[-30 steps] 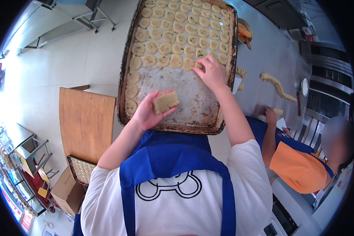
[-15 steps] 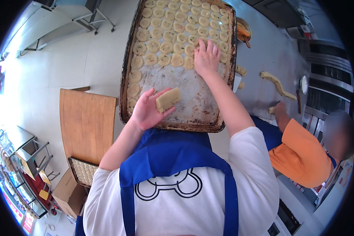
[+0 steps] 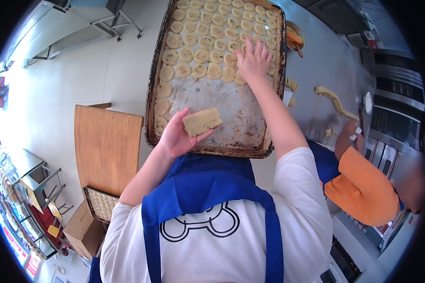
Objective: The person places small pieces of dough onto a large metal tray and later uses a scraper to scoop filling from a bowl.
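A worn baking tray (image 3: 222, 141) has rows of flattened dough rounds (image 3: 201, 55) over its upper part and down its left edge, with bare stained metal lower down. In my left hand (image 3: 177, 140) rests a thick rectangular block of pale dough (image 3: 203, 120), held over the tray's lower left. My right hand (image 3: 254, 63) lies palm down among the rounds at the tray's right, fingers apart, pressing or resting on them; whatever is under it is hidden.
A co-worker (image 3: 363, 188) in orange works at the steel table (image 3: 311, 68) on the right, near a dough rope (image 3: 335, 101) and an orange-filled bowl (image 3: 295, 35). A wooden board (image 3: 106, 151), another filled tray (image 3: 101, 203) and a cardboard box (image 3: 82, 228) are at the left.
My right hand went from pinching a dough piece to lying spread on the tray, slightly higher up. My left hand kept the block, tilting it a little. The co-worker's arms moved.
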The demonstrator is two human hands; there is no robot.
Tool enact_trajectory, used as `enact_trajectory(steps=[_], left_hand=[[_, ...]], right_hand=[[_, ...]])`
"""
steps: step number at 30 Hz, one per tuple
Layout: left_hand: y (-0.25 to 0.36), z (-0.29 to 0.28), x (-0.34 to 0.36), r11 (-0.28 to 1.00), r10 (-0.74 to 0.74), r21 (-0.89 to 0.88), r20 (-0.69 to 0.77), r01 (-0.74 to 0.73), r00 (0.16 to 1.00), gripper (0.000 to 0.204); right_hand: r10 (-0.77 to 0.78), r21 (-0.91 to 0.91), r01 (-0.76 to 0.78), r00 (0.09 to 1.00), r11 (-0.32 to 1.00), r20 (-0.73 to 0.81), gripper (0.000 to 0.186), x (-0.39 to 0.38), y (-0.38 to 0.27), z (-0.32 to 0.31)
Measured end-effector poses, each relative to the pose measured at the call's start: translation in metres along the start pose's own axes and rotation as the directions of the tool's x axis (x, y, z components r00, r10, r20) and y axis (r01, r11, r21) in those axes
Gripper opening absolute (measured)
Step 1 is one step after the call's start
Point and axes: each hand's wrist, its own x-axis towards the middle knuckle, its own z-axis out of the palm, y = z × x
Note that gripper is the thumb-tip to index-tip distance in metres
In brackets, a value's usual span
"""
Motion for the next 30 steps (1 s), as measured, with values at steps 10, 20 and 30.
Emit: enact_trajectory(steps=[10,20,30], left_hand=[[-0.004,0.006,0.015,0.989,-0.035,-0.144,0.061,0.043,0.998,0.058],[-0.006,0.005,0.038,0.983,-0.179,0.032,-0.008,0.179,0.984,0.058],[-0.014,-0.001,0.04,0.991,0.017,0.134,-0.194,0.009,0.981,0.044]], right_hand=[[-0.434,0.785,-0.558,0.657,0.269,0.616,0.045,-0.062,-0.016,-0.105],[-0.385,0.726,-0.675,0.64,0.132,0.665,0.033,-0.116,-0.017,-0.131],[-0.02,0.53,-0.249,0.893,0.81,0.45,0.032,-0.058,0.023,-0.108]])
